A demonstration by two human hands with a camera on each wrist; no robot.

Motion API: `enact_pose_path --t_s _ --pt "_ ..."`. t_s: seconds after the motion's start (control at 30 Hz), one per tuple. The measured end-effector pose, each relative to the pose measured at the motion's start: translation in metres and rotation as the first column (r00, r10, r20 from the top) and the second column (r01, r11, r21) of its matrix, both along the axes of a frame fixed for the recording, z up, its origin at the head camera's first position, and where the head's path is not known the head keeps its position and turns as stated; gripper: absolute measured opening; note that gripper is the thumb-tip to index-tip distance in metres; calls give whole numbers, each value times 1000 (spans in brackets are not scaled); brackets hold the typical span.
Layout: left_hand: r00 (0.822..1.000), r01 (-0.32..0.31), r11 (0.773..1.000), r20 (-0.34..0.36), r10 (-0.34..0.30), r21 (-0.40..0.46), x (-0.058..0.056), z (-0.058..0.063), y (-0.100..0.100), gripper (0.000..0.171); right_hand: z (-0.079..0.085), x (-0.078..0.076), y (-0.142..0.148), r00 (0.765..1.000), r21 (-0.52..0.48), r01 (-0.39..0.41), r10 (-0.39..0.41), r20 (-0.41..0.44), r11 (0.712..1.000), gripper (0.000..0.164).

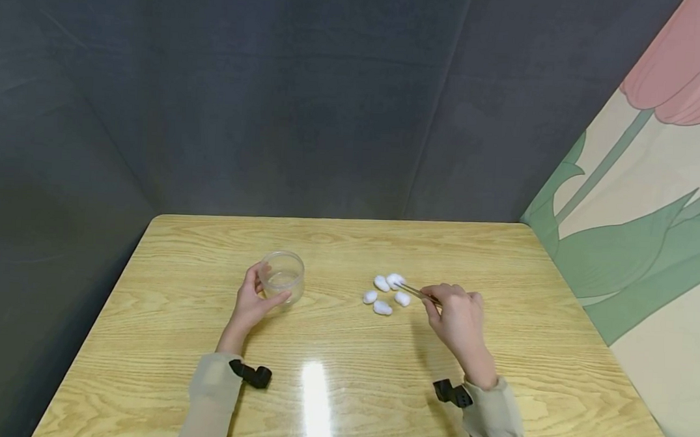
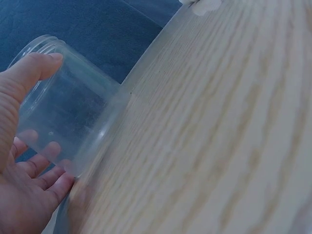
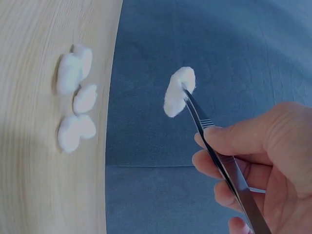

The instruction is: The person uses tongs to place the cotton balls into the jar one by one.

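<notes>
My left hand [image 1: 251, 307] holds a clear, open-topped plastic jar [image 1: 284, 279], thumb on one side and fingers round the other. In the left wrist view the jar [image 2: 80, 105] shows nothing inside, and its base appears to meet the tabletop. Between thumb and fingers, my right hand [image 1: 458, 320] pinches metal tweezers [image 3: 240, 187]. Their tips grip a white cotton ball [image 3: 179, 91], which the right wrist view shows lifted off the table. Several other cotton balls [image 1: 382, 308] lie loosely grouped on the wood below and beside the tips.
A wood-grain table [image 1: 332, 348] carries everything, with a bright light reflection near its front. Dark grey cloth [image 1: 285, 98] hangs behind its far edge and at the left. On the right is a wall painted with tulips [image 1: 636, 257]. Small black cameras [image 1: 250, 374] sit on both wrists.
</notes>
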State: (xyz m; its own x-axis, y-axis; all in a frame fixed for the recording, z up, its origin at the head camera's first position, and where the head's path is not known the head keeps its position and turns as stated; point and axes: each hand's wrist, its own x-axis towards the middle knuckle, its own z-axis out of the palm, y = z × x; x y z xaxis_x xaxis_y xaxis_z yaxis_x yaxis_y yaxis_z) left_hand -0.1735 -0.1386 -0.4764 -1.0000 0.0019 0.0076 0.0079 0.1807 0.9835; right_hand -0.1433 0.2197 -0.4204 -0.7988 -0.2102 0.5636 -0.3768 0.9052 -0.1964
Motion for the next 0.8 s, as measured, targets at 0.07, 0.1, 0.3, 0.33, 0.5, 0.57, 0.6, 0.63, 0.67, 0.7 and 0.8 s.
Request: enact_pose_path --t_s 0.07,0.1,0.3,0.33,0.5,0.57,0.6,0.63,0.67,0.7,0.8 --pt "1000 1 1000 -1 -1 1 0 0 0 78 1 0 -1 1000 -6 -7 7 6 1000 13" --pt "1000 1 1000 -2 -1 1 0 0 0 78 1 0 -2 1000 -8 -9 9 9 1000 13" --pt "1000 0 1000 -1 0 -2 -1 -1 0 79 2 -1 -4 1000 -8 -17 17 20 1000 12" --pt "1000 -3 1000 1 3 -4 -1 -1 0 79 2 -1 -5 1000 -6 -18 18 17 1000 12" --pt "1000 -9 1000 -1 9 -7 -2 -1 0 79 1 -3 -8 1000 1 -23 23 8 1000 14" --pt "1000 -5 1000 -6 5 -3 -3 -3 -1 79 2 -4 -9 1000 2 -26 26 5 1000 14" --pt "1000 -3 1000 -9 3 -6 -3 -4 -1 79 2 -5 -9 1000 3 -27 27 3 1000 14" --pt "1000 -1 1000 -9 1 -2 -5 -7 -2 80 2 -5 -10 1000 3 -29 29 1 1000 14" --pt "1000 -1 1000 -7 1 0 -7 -11 -3 80 2 -5 -10 1000 0 -31 31 -1 1000 14" --pt "1000 -3 1000 -7 3 -2 -9 -16 -4 80 2 -6 -11 999 -2 -33 33 -4 999 14" --pt "1000 -9 1000 -7 9 -11 -14 -29 -7 81 2 -7 -13 999 -8 -40 40 -9 999 14"
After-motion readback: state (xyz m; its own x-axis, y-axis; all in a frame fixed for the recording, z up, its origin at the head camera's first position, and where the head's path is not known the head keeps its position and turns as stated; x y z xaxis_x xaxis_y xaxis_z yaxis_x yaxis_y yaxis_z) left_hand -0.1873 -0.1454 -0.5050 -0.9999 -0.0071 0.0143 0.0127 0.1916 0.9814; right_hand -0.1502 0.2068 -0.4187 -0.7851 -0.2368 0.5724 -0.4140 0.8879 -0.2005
